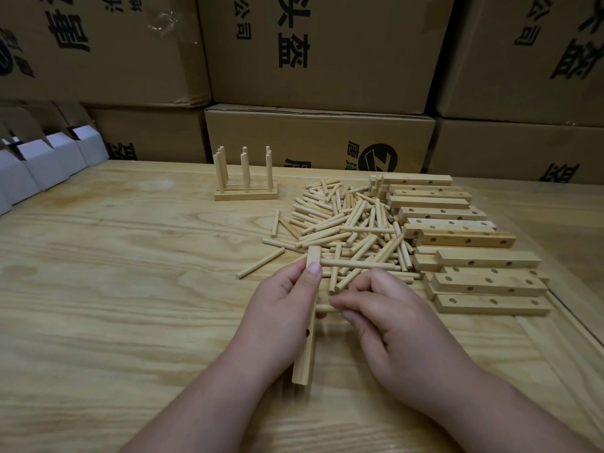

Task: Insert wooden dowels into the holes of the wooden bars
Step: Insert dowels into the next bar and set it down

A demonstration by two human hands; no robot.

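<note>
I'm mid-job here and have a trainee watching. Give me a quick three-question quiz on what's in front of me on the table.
1. True or false: the left hand grips a wooden bar.
2. The right hand pinches: A) a dowel B) a box C) nothing.
3. Where do the finished bars with upright dowels stand relative to the loose dowel pile?

Key: 1. True. 2. A; its end meets the held bar. 3. Left of the pile, farther back on the table; the empty bars lie on the pile's right.

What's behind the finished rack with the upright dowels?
Directly behind the finished rack stand stacked cardboard boxes past the table edge. The box parts behind its dowels are covered.
</note>
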